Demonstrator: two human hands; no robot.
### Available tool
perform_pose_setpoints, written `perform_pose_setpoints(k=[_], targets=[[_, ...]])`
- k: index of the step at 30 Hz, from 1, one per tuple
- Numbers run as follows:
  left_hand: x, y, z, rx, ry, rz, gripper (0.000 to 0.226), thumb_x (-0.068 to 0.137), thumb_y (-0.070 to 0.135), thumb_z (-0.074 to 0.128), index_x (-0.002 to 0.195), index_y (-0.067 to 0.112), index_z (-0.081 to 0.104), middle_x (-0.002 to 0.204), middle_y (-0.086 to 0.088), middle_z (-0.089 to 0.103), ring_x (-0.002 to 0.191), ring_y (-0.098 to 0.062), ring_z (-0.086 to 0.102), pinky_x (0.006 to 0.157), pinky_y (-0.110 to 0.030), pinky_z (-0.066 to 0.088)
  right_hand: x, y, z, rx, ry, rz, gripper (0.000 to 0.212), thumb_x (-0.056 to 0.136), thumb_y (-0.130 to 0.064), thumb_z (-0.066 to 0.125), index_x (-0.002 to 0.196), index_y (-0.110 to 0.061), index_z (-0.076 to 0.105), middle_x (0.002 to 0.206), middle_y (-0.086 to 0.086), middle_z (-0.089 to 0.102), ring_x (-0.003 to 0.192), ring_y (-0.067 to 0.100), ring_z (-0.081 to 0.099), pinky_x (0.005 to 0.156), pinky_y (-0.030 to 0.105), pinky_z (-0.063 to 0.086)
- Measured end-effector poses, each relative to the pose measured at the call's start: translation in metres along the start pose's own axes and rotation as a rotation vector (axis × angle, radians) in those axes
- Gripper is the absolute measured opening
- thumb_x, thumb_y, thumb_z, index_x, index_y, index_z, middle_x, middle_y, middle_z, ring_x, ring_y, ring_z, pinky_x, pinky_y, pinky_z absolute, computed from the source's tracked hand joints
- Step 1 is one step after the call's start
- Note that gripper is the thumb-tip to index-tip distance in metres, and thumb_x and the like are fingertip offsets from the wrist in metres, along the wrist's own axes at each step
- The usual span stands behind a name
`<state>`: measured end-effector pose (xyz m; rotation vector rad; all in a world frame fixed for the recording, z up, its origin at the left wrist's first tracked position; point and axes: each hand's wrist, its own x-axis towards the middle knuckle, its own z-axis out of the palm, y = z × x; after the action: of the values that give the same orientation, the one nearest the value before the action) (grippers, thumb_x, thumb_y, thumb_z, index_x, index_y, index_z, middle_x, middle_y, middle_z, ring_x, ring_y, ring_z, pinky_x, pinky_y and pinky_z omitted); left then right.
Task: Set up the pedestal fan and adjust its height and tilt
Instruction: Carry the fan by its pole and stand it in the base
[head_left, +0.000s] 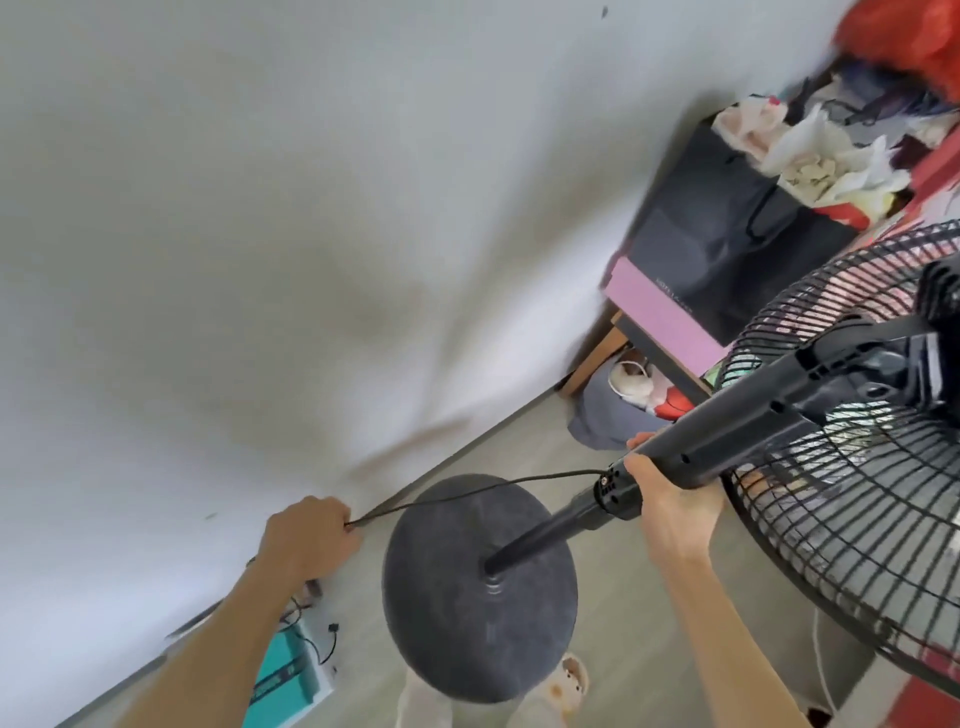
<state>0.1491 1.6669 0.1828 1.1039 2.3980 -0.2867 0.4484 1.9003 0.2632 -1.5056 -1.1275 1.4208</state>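
Pedestal fan (727, 436): black, held tilted above the floor (649, 597) beside a white wall (260, 208); round base (478, 587) lower centre, wire grille (852, 493) at right. Pole gripped by the right hand (675, 514), fingers wrapped around it. Power cord (467, 491) drawn taut from the pole, pinched in the closed left hand (309, 540). Black bag (727, 249) and clutter noted behind.
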Motion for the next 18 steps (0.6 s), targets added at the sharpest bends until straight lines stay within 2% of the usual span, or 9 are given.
perform_pose_setpoints(k=[2,4,7,9,11,13,15,18], targets=[[0.008,0.005,0.016,0.005,-0.03,-0.032,0.024,0.086,0.044,0.047,0.083,0.025,0.061,0.081,0.004,0.063,0.079,-0.02,0.065,0.071,-0.028,0.051,0.01,0.017,0.007,-0.005,0.015,0.022,0.024,0.076,-0.006,0.082,0.085,-0.027,0.076,0.085,-0.013,0.078,0.08,0.008,0.075,0.075,0.035,0.059],[0.017,0.012,0.029,-0.009,-0.056,-0.077,0.024,0.088,0.038,0.045,0.083,0.021,0.061,0.083,0.002,0.063,0.079,-0.021,0.064,0.072,-0.029,0.051,0.019,0.034,0.016,-0.014,0.035,0.037,0.03,0.074,-0.012,0.085,0.094,-0.028,0.07,0.084,-0.013,0.077,0.08,0.005,0.074,0.07,0.029,0.058],[0.034,0.019,0.058,-0.039,-0.067,-0.188,0.026,0.088,0.033,0.044,0.072,0.019,0.058,0.071,0.004,0.059,0.065,-0.017,0.059,0.061,-0.026,0.045,0.037,0.07,0.03,-0.067,0.067,0.047,0.034,0.074,-0.016,0.085,0.095,-0.031,0.062,0.092,-0.013,0.072,0.076,-0.002,0.072,0.067,0.025,0.057],[0.045,0.025,0.076,-0.065,-0.078,-0.264,0.024,0.086,0.03,0.044,0.066,0.02,0.053,0.068,0.004,0.056,0.065,-0.018,0.057,0.064,-0.027,0.046,0.05,0.095,0.038,-0.107,0.07,0.056,0.036,0.075,-0.014,0.085,0.099,-0.029,0.062,0.096,-0.012,0.07,0.073,-0.004,0.071,0.062,0.018,0.056],[0.061,0.028,0.098,-0.046,-0.107,-0.302,0.021,0.085,0.025,0.046,0.065,0.02,0.051,0.066,0.005,0.052,0.066,-0.019,0.056,0.07,-0.029,0.048,0.066,0.124,0.048,-0.141,0.072,0.062,0.045,0.075,-0.012,0.084,0.112,-0.021,0.06,0.1,-0.01,0.069,0.076,-0.005,0.068,0.063,0.014,0.055],[0.073,0.025,0.118,-0.019,-0.134,-0.317,0.02,0.084,0.021,0.047,0.065,0.019,0.053,0.064,0.005,0.053,0.059,-0.015,0.052,0.064,-0.027,0.044,0.08,0.152,0.054,-0.168,0.074,0.061,0.051,0.075,-0.011,0.084,0.119,-0.014,0.059,0.103,-0.006,0.069,0.082,-0.006,0.067,0.071,0.021,0.056],[0.085,0.021,0.14,0.023,-0.146,-0.329,0.021,0.081,0.018,0.048,0.062,0.019,0.055,0.062,0.005,0.057,0.053,-0.012,0.05,0.057,-0.025,0.041,0.092,0.179,0.06,-0.203,0.081,0.062,0.05,0.075,-0.012,0.084,0.118,-0.013,0.06,0.1,-0.01,0.069,0.079,-0.009,0.068,0.074,0.024,0.057],[0.11,0.015,0.17,0.053,-0.162,-0.343,0.021,0.08,0.016,0.048,0.059,0.018,0.053,0.061,0.005,0.056,0.052,-0.012,0.05,0.051,-0.024,0.04,0.11,0.219,0.07,-0.233,0.099,0.046,0.047,0.074,-0.013,0.085,0.109,-0.021,0.055,0.089,-0.023,0.063,0.068,-0.023,0.061,0.061,0.006,0.052]])
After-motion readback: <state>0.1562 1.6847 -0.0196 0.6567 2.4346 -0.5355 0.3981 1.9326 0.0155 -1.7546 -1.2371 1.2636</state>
